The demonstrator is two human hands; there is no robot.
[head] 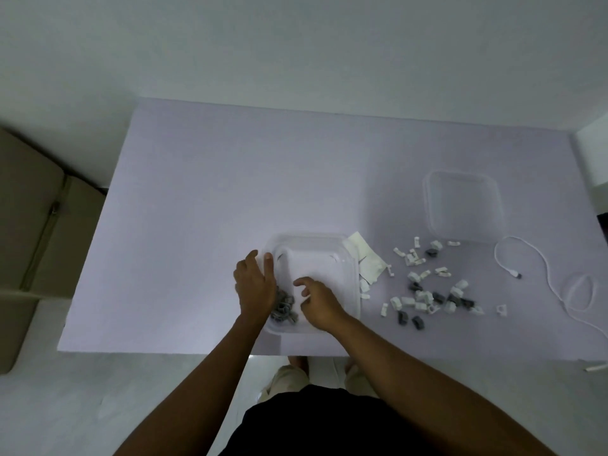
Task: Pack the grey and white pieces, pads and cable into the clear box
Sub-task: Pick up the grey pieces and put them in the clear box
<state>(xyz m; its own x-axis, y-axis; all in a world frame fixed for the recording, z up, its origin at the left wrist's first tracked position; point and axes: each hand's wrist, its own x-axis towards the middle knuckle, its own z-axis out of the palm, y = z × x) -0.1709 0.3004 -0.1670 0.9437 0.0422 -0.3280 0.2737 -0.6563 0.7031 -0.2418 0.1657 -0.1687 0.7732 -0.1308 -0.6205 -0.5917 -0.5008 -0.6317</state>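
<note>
The clear box [316,245] stands near the table's front edge, with a heap of grey pieces [283,309] in its near left corner. My left hand [255,284] rests on the box's left rim, fingers spread. Over the inside of the box hovers my right hand [317,299], its fingers loosely curled; I cannot see anything in it. Pale pads [368,263] lie against the box's right side. Several loose grey and white pieces [427,291] are scattered to the right. The white cable [552,284] lies coiled further right.
The clear lid [464,205] lies at the back right of the white table [230,192]. A cardboard box [29,232] stands on the floor to the left. One small white piece [594,368] lies on the floor past the table's front right edge.
</note>
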